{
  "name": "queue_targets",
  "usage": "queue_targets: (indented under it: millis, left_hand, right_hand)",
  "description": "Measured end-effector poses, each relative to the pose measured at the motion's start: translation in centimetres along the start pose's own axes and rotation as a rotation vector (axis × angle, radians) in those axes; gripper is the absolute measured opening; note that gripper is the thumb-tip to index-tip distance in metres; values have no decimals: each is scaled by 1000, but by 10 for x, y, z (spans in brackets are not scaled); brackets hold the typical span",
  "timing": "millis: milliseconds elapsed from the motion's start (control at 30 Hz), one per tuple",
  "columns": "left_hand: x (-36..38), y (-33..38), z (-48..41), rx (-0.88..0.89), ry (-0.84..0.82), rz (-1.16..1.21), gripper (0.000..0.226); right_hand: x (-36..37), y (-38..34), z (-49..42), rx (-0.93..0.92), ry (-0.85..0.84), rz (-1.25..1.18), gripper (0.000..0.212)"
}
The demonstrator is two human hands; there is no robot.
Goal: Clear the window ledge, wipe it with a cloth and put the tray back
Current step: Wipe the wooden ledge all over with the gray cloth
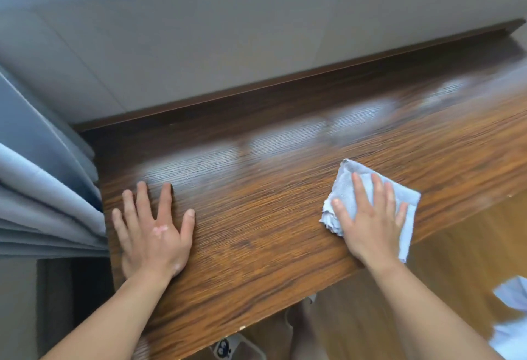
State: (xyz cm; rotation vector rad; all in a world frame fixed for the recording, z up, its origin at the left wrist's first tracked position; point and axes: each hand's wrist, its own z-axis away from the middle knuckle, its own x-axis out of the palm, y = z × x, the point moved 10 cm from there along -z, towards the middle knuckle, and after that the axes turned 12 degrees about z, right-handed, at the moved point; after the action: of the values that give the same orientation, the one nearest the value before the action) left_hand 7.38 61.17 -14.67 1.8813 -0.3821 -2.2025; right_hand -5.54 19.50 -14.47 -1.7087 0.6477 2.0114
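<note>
The dark wooden window ledge [256,217] runs across the head view, bare of objects, with pale sheen streaks toward the back. My right hand [370,222] lies flat with spread fingers on a folded light-blue cloth [345,180], pressing it onto the ledge near the front edge at the right. My left hand [154,231] rests palm down on the bare wood at the left end, holding nothing. No tray is in view.
Grey-blue curtain folds [37,188] hang at the left end of the ledge. A grey wall panel [199,45] rises behind it. Below the front edge lies a wooden floor [462,251], with a white-blue object [513,331] at the right.
</note>
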Motion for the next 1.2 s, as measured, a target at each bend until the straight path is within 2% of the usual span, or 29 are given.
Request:
queue_targets:
  millis: [67, 200, 267, 333, 400, 467, 600, 667, 733, 800, 933, 1033, 1100, 1200]
  left_hand:
    - [0, -2, 0, -3, 9, -3, 77]
    - [0, -1, -1, -25, 20, -25, 75]
    - [-1, 0, -1, -30, 38, -27, 75]
    - [-2, 1, 0, -23, 63, -20, 74]
    - [-2, 2, 0, -19, 75, -19, 72]
    - [-1, 2, -1, -19, 69, -31, 71]
    - [-2, 1, 0, -17, 73, -33, 70]
    - [-2, 1, -1, -16, 76, -31, 70]
    - [-2, -1, -1, -16, 74, -28, 69]
    - [-4, -3, 0, -18, 72, -30, 68]
    - [-5, 0, 0, -13, 90, -12, 66]
    - [-5, 1, 1, -9, 95, 6, 66]
    - [-4, 0, 0, -15, 79, 6, 66]
    - [-2, -2, 1, -15, 52, 7, 66]
  right_hand:
    - [-5, -39, 26, -68, 24, 1, 77]
    - [-7, -144, 125, -529, 116, -8, 76]
    - [-5, -171, 155, -729, 154, -16, 76]
    - [-5, -179, 150, -903, 164, -28, 72]
    - [-5, -184, 112, -991, 143, 1, 72]
    - [-8, -188, 39, -897, 116, 33, 74]
    - [-25, -173, -116, -455, -3, 41, 75]
    - [-30, -162, -144, -275, -10, -7, 73]
    - [-27, -170, -126, -184, 21, -26, 74]
    - [-25, -197, -70, -284, 60, -18, 76]
    - [-19, -234, 53, -815, 110, 4, 72]
    - [-13, -231, 52, -1081, 82, 46, 74]
    - [-14, -233, 5, -1078, 63, 81, 74]
    - [-28, -244, -76, -812, 44, 86, 75]
